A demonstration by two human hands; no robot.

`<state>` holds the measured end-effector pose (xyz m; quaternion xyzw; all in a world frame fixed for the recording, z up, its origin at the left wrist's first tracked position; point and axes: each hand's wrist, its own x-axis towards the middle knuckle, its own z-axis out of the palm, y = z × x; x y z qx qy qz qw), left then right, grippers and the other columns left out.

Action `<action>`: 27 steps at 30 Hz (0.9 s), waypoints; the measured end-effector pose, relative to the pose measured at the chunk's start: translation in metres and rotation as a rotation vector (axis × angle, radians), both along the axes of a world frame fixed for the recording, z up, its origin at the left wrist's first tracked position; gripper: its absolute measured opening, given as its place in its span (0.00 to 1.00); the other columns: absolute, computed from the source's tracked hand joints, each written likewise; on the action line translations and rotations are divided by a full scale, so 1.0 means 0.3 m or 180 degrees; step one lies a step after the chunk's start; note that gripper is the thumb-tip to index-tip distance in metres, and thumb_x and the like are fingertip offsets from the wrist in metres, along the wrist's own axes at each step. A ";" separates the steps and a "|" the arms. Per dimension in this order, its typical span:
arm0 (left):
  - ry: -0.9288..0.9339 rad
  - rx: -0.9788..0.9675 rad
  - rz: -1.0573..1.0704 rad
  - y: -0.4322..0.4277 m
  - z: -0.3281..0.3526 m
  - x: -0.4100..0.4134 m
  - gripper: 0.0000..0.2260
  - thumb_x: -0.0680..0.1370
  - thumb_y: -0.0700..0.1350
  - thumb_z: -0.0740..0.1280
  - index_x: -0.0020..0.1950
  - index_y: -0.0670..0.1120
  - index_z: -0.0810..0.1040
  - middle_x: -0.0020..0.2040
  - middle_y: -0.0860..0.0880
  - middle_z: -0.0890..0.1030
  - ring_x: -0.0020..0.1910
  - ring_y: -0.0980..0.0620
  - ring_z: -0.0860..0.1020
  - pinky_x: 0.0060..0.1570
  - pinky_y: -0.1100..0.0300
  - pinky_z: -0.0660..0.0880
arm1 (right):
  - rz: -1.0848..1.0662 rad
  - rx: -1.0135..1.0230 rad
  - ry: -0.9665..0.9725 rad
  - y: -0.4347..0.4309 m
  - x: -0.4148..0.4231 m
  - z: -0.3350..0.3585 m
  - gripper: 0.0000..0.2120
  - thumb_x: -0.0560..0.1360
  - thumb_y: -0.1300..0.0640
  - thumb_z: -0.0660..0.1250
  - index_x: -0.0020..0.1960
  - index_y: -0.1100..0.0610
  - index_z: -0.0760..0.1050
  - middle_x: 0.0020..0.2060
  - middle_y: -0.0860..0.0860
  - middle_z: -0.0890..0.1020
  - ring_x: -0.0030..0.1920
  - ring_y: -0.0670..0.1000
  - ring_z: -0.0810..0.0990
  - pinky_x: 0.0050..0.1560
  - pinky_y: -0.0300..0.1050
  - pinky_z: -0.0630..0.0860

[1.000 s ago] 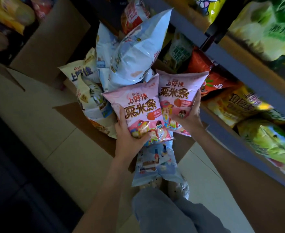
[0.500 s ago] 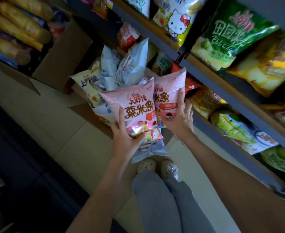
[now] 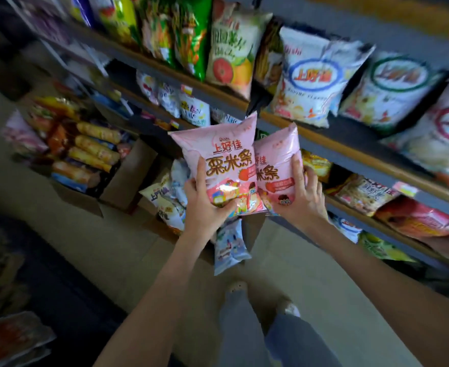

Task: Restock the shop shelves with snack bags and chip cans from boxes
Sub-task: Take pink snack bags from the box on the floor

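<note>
Step in hand: carrying stock from box to shelf (image 3: pixel 350 161)

Left hand (image 3: pixel 204 205) grips front pink bag (image 3: pixel 218 152) low down, thumb across face. Right hand (image 3: pixel 300 197) grips rear pink bag (image 3: pixel 279 152) by side. Both bags in air before shelf edge, overlapping

Next, likely: find gap, stand bags face out (rows look packed)

Count: pink bags two; boxes two, far box (image 3: pixel 128 178) and near box (image 3: pixel 253 231); pale blue bag (image 3: pixel 230 247) one, under left hand, held or not cannot tell

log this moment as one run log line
left hand: grips front pink snack bag | right hand: grips rear pink snack bag | state: overlapping, held before shelves, not yet shelved
</note>
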<state>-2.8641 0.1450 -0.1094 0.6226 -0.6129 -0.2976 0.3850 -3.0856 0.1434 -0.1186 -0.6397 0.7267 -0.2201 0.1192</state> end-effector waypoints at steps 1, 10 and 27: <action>-0.0050 -0.0085 -0.0042 -0.004 0.058 -0.023 0.47 0.66 0.45 0.80 0.74 0.61 0.53 0.62 0.48 0.61 0.59 0.54 0.70 0.56 0.75 0.64 | -0.0011 -0.0061 0.0034 0.004 -0.021 0.055 0.47 0.64 0.26 0.56 0.77 0.43 0.45 0.66 0.62 0.68 0.59 0.69 0.72 0.53 0.66 0.74; 0.0082 -0.0755 -0.0354 0.031 0.443 -0.335 0.52 0.64 0.51 0.81 0.74 0.66 0.47 0.61 0.50 0.60 0.59 0.56 0.68 0.52 0.61 0.72 | -0.0011 -0.0464 -0.0048 0.113 -0.384 0.468 0.51 0.63 0.28 0.60 0.75 0.37 0.34 0.70 0.57 0.60 0.65 0.64 0.66 0.63 0.64 0.68; 0.1451 -0.0749 -0.1729 -0.006 0.869 -0.793 0.49 0.66 0.45 0.77 0.74 0.67 0.49 0.73 0.59 0.63 0.69 0.60 0.69 0.63 0.51 0.75 | 0.0006 -0.1229 -0.2523 0.288 -1.048 0.915 0.53 0.63 0.60 0.80 0.75 0.38 0.49 0.63 0.52 0.75 0.62 0.53 0.78 0.57 0.60 0.78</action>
